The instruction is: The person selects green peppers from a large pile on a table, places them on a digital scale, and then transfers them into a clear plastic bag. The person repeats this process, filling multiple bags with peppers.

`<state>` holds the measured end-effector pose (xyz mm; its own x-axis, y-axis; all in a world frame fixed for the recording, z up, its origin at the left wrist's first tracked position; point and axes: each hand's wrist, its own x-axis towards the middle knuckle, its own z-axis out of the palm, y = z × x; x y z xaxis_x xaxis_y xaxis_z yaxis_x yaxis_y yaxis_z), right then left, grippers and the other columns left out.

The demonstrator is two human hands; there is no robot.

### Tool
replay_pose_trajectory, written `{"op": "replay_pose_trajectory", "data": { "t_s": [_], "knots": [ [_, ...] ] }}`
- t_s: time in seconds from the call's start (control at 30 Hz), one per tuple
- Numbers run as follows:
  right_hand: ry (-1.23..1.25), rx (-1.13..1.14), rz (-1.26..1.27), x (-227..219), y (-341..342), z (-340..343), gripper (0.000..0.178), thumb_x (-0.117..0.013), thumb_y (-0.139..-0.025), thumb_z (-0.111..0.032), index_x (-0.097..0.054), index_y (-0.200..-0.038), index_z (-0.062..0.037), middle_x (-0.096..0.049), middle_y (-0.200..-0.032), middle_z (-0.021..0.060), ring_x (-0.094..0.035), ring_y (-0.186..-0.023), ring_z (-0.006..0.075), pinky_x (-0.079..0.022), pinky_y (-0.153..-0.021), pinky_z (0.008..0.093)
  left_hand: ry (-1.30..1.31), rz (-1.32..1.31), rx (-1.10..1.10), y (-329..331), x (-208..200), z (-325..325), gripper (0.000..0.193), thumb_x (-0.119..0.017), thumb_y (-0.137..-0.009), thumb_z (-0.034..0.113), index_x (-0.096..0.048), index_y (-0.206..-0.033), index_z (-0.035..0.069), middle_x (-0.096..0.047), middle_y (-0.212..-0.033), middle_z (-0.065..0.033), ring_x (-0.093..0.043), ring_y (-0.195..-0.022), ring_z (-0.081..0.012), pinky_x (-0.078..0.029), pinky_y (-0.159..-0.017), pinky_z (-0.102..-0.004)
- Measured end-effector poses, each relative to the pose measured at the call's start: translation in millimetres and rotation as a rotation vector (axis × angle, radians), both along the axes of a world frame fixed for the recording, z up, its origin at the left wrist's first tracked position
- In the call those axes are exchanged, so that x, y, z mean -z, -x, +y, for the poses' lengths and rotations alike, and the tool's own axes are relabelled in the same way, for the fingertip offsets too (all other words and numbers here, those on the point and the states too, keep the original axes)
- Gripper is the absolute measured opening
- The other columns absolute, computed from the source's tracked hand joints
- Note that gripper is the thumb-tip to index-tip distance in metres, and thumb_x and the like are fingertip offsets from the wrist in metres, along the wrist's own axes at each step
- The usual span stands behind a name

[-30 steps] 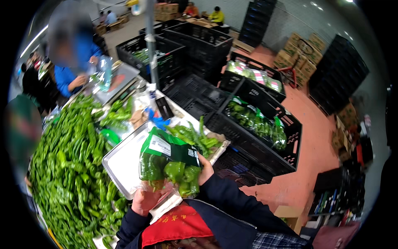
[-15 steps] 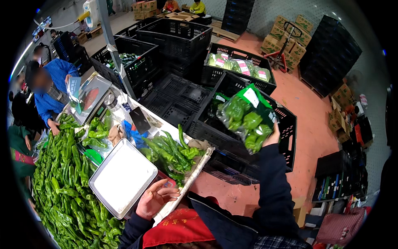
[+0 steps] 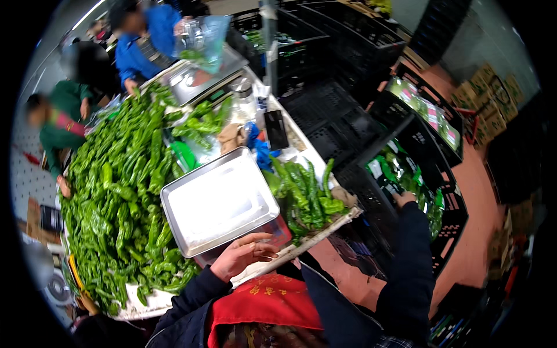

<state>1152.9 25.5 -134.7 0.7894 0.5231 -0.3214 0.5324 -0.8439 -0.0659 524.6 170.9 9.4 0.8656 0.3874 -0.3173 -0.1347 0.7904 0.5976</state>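
My left hand rests open at the near edge of an empty metal tray, holding nothing. My right hand reaches down into a black crate to the right of the table. It grips a clear bag of green peppers that lies among other bagged peppers there. A small pile of loose green peppers lies on the table just right of the tray.
A big heap of green peppers covers the table's left side. Other people stand at the far left, one in blue holding a bag over a scale. More black crates and cardboard boxes stand to the right.
My right hand carried the bag of peppers from over the tray to the right and lowered it into the black crate. My left hand stayed by the tray's near edge.
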Motion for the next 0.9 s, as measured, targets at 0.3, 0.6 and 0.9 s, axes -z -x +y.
{"op": "replay_pose_trajectory", "data": {
  "t_s": [0.3, 0.6, 0.9],
  "knots": [
    [-1.143, 0.033, 0.422, -130, 125, 68, 0.023, -0.058, -0.099, -0.019, -0.065, -0.110, 0.0001, -0.068, -0.081, 0.0072, -0.062, -0.067, 0.0091, -0.046, -0.057, 0.0214, -0.032, 0.005, -0.049, 65, 17, -18, 0.048, -0.055, -0.102, 0.028, -0.045, -0.141, 0.002, -0.063, -0.126, -0.0204, -0.061, -0.116, -0.0270, -0.047, -0.102, -0.0391],
    [-0.839, -0.473, 0.990, -158, 471, 141, 0.022, -0.053, -0.098, -0.008, -0.063, -0.113, 0.0044, -0.071, -0.094, 0.0122, -0.069, -0.079, 0.0168, -0.054, -0.073, 0.0279, -0.342, 0.289, -0.255, 181, 31, -51, 0.040, -0.059, -0.100, 0.017, -0.052, -0.135, 0.000, -0.066, -0.119, -0.0117, -0.062, -0.111, -0.0170, -0.047, -0.099, -0.0316],
    [-0.568, -0.916, 1.085, -152, 665, 129, 0.015, -0.061, -0.093, -0.003, -0.067, -0.105, 0.0044, -0.072, -0.090, 0.0133, -0.071, -0.079, 0.0167, -0.054, -0.071, 0.0271, -0.092, 0.527, -0.658, 287, 53, -95, 0.036, -0.054, -0.101, 0.016, -0.052, -0.129, -0.006, -0.064, -0.119, -0.0134, -0.067, -0.103, -0.0193, -0.052, -0.091, -0.0309]
  ]
}}
